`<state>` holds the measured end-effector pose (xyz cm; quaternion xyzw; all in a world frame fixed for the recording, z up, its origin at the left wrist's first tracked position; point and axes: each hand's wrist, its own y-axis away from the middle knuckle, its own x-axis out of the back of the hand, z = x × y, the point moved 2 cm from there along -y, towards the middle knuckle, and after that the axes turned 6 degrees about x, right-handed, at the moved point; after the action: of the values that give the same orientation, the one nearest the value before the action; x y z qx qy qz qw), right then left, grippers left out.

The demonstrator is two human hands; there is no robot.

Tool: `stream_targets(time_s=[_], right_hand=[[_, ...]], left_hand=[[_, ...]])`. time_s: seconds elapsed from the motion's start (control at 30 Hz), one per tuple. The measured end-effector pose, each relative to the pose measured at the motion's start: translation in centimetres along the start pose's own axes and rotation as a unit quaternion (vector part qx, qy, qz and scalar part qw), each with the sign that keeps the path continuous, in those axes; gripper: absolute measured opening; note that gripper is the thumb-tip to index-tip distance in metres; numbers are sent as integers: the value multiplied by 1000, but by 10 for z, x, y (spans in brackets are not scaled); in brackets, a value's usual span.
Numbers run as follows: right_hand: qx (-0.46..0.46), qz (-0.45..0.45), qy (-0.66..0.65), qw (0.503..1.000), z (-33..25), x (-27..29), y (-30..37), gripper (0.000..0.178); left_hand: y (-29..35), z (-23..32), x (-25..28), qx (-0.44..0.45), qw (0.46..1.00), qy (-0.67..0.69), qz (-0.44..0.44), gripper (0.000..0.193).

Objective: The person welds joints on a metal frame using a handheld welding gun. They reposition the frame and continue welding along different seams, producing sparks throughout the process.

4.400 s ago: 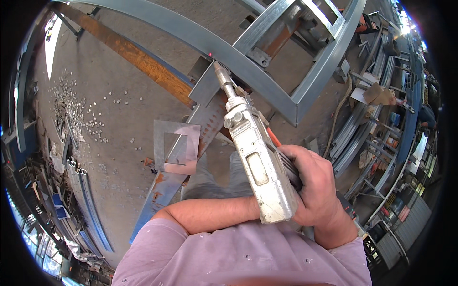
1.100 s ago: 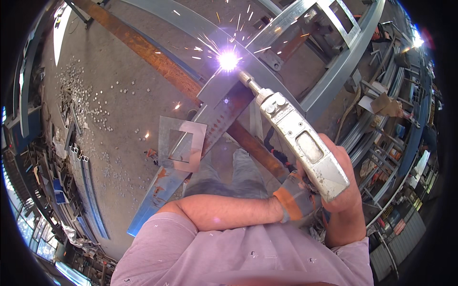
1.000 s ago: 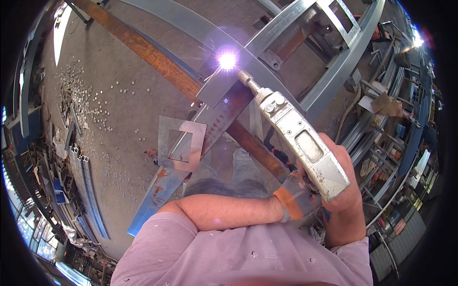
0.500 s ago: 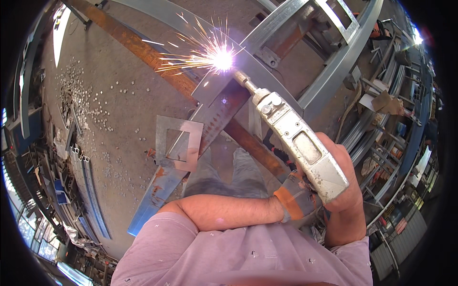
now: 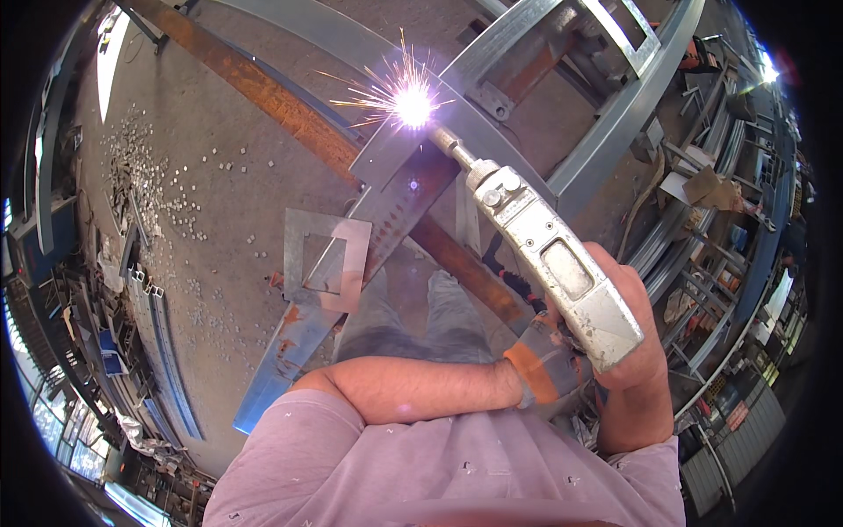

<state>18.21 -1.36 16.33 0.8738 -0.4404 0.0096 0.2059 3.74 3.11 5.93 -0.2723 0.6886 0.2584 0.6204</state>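
Observation:
My bare right hand [image 5: 630, 307] is closed round the rear of a silver handheld welding gun [image 5: 562, 263]. My left hand [image 5: 546, 362], in a grey and orange glove, reaches across my body and is closed against the gun's underside; its fingertips are hidden. From the gun the nozzle [image 5: 446, 140] points up and left to a flat grey metal plate [image 5: 395, 158]. A bright white glow [image 5: 414, 107] with flying sparks burns at its tip and hides the contact spot. The plate lies across steel beams.
A square metal frame plate [image 5: 356, 263] rests on a blue, partly rusted beam [image 5: 285, 360]. The long rusty beam [image 5: 255, 88] crosses beneath the work. Small metal pieces [image 5: 145, 167] litter the floor at left. Racks of metal profiles [image 5: 694, 263] stand at right.
The spray of sparks is smaller and shorter. The glow and nozzle tip have shifted very slightly to the right. Both hands keep their hold.

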Motion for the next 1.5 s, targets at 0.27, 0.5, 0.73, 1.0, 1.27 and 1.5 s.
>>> stream_targets(time_s=[0.27,0.5,0.73,1.0,1.27,1.5], right_hand=[[-13,5,-4,1000,-1,-2,3,63],[-26,3,-10,1000,-1,0,5,65],[-16,-3,-10,1000,-1,2,7,64],[-22,-14,-17,1000,1,3,8,63],[-37,-8,-7,999,-5,5,8,57],[-47,5,-28,998,-4,3,10,57]], left_hand=[[1,-2,0,-4,1000,4,-5,46],[-1,-4,1,-10,1000,12,-10,46],[-2,-5,0,-13,1000,17,-16,46],[-4,-7,0,-16,999,19,-20,45],[-6,-9,0,-27,999,23,-25,45],[-6,-10,0,-29,999,24,-28,44]])
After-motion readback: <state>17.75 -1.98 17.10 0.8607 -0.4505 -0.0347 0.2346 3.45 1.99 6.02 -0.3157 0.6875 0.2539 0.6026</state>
